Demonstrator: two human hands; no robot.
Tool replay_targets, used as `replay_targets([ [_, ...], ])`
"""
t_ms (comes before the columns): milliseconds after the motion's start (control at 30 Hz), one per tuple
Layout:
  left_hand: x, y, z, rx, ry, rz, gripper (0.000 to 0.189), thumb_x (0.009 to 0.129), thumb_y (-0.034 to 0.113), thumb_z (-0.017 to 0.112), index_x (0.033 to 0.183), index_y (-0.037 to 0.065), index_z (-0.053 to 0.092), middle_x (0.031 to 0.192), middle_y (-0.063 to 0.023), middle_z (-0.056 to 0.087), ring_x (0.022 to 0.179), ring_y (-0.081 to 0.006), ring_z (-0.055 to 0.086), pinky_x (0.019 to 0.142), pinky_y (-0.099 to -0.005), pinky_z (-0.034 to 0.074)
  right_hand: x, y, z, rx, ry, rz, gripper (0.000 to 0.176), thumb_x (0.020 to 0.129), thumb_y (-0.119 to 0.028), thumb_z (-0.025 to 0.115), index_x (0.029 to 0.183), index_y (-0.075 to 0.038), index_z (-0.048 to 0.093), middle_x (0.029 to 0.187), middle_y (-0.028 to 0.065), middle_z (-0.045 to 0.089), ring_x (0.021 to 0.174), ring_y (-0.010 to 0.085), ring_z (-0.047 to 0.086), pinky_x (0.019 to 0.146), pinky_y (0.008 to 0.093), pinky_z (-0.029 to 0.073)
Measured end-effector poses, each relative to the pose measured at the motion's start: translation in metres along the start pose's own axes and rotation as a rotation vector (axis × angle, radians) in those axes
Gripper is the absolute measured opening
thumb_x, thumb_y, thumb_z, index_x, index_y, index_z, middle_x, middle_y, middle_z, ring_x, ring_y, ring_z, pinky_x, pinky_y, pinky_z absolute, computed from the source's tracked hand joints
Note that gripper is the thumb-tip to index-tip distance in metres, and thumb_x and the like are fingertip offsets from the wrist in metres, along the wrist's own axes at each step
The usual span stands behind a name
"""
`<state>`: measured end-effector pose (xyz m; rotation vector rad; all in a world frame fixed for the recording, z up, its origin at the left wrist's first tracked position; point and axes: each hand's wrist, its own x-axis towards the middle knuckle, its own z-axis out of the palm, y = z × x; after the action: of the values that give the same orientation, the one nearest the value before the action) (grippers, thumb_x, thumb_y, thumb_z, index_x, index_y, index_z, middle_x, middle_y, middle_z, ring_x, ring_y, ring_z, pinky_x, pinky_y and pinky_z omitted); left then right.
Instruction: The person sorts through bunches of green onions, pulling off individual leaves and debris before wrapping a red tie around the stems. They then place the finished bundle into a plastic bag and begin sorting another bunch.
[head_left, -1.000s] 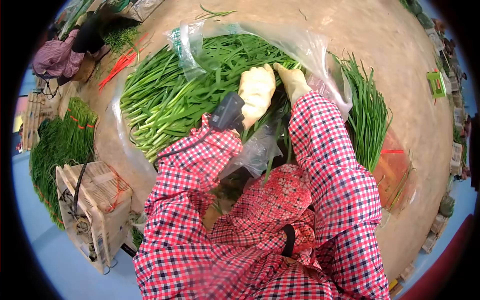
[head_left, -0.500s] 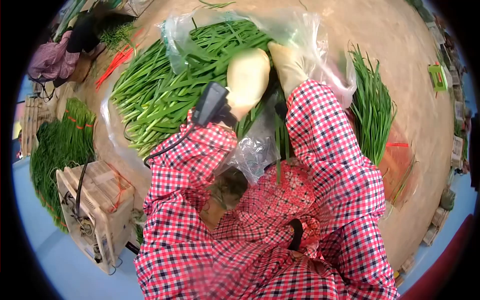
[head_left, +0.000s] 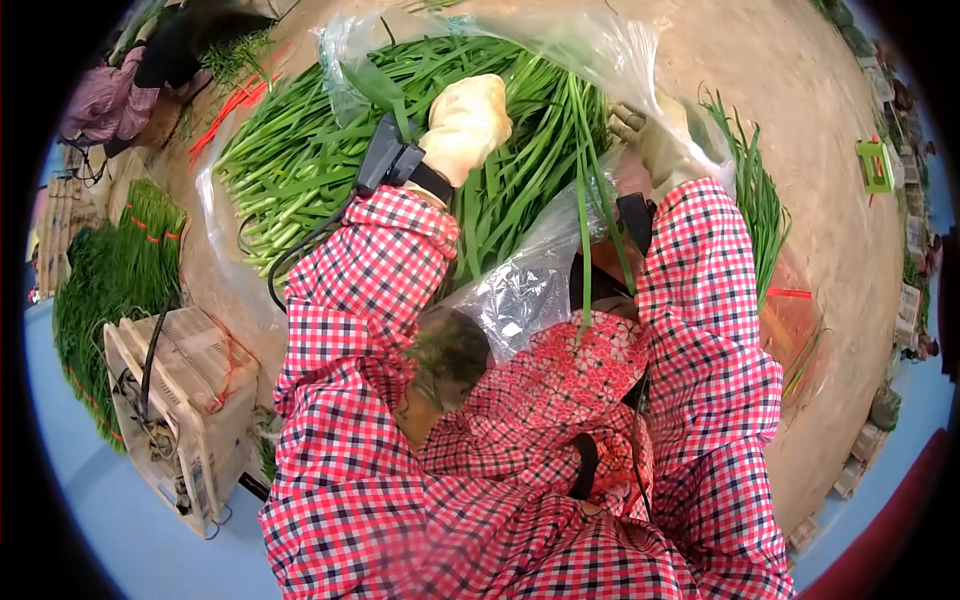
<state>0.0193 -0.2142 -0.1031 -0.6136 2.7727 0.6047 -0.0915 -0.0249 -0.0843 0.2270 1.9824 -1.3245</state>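
A large heap of long green leafy stalks (head_left: pixel 310 150) lies on clear plastic sheeting (head_left: pixel 520 300). My left hand (head_left: pixel 465 125), in a pale glove, is closed on top of the heap; what its fingers hold, if anything, is hidden. At the heap's right side my right hand (head_left: pixel 650 135), gloved too, has its fingers apart and curved beside the plastic. Some long leaves hang down between my two forearms. A dark device is strapped at my left wrist, and another dark piece shows at the right one.
Another bunch of greens (head_left: pixel 765 190) lies to the right, near a red sheet (head_left: pixel 790 330). Tied bundles (head_left: pixel 120 290) and a beige crate (head_left: pixel 185 370) stand at the left. Red ties (head_left: pixel 240 98) lie on the floor. Another person (head_left: pixel 110 100) is at the upper left.
My hands have moved apart, the left slightly up and left, the right to the right. More of the heap shows between them, and the plastic at the right has shifted.
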Motion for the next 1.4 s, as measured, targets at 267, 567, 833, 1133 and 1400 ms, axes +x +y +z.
replay_targets([
  [267, -0.005, 0.005, -0.002, -0.025, -0.004, 0.002, 0.03, 0.076, 0.023, 0.075, 0.098, 0.005, 0.063, 0.101, -0.0169, 0.068, 0.101, -0.0349, 0.064, 0.088, -0.0415, 0.051, 0.032, 0.012, 0.037, -0.136, 0.229, -0.174, 0.069, 0.096, -0.052, 0.045, 0.135, 0.004, 0.048, 0.132, 0.0311, 0.051, 0.123, 0.0435, 0.049, 0.107, 0.0466, 0.038],
  [567, -0.019, 0.003, -0.016, 0.008, 0.098, 0.046, 0.038, 0.078, 0.029, 0.076, 0.1, 0.002, 0.061, 0.103, -0.0205, 0.067, 0.104, -0.0357, 0.063, 0.089, -0.0418, 0.05, 0.008, 0.013, 0.093, -0.225, 0.369, -0.327, 0.066, 0.099, -0.05, 0.038, 0.133, 0.004, 0.05, 0.127, 0.0327, 0.054, 0.12, 0.0458, 0.052, 0.105, 0.0456, 0.041],
  [833, -0.016, 0.008, -0.004, 0.022, 0.043, 0.013, 0.035, 0.077, 0.025, 0.075, 0.1, 0.003, 0.06, 0.101, -0.0199, 0.067, 0.098, -0.0356, 0.065, 0.085, -0.0418, 0.052, 0.008, 0.008, 0.042, -0.406, 0.13, -0.459, 0.062, 0.097, -0.046, 0.05, 0.139, -0.001, 0.046, 0.137, 0.0234, 0.051, 0.125, 0.0326, 0.052, 0.106, 0.0401, 0.042],
  [1133, -0.023, 0.015, 0.032, 0.398, 0.273, 0.167, 0.048, 0.076, 0.029, 0.077, 0.113, 0.004, 0.061, 0.085, -0.0085, 0.066, 0.079, -0.0214, 0.068, 0.067, -0.0307, 0.055, 0.047, -0.019, -0.027, -0.177, -0.133, -0.066, 0.052, 0.1, -0.041, 0.048, 0.135, -0.003, 0.05, 0.132, 0.0253, 0.055, 0.113, 0.0307, 0.06, 0.095, 0.0393, 0.051],
  [1400, -0.047, 0.036, 0.045, 0.747, 0.441, 0.395, 0.048, 0.085, 0.012, 0.059, 0.13, -0.002, 0.055, 0.073, -0.0005, 0.054, 0.066, -0.0151, 0.057, 0.054, -0.0294, 0.047, 0.042, -0.015, -0.017, -0.04, 0.002, -0.042, 0.051, 0.096, -0.041, 0.057, 0.132, -0.005, 0.055, 0.131, 0.0202, 0.059, 0.114, 0.0306, 0.059, 0.096, 0.0385, 0.05],
])
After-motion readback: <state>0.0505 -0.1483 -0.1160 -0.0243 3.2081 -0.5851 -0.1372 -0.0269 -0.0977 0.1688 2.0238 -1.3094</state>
